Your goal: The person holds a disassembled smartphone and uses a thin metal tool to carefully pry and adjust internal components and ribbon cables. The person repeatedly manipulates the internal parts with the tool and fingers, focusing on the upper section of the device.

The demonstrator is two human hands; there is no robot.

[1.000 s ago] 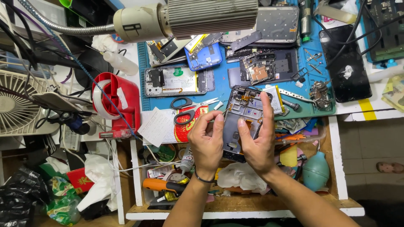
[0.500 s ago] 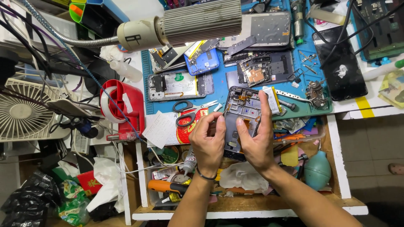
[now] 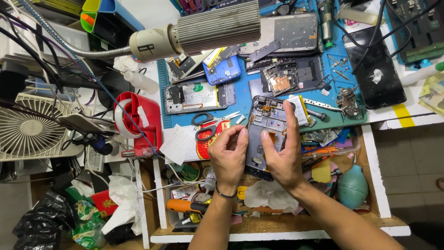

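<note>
Hands hold the opened phone (image 3: pixel 264 136) between them above the drawer, left hand (image 3: pixel 228 156) pinching its edge, right hand (image 3: pixel 283 155) gripping the far side, probably to steady it.

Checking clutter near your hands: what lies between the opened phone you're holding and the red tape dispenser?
In the head view, black-handled scissors and white paper lie between the opened phone and the red tape dispenser.

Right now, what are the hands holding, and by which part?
Both hold the opened phone, back cover off. The left hand pinches its left long edge; the right hand grips the right edge, index finger reaching up to the top corner.
</note>
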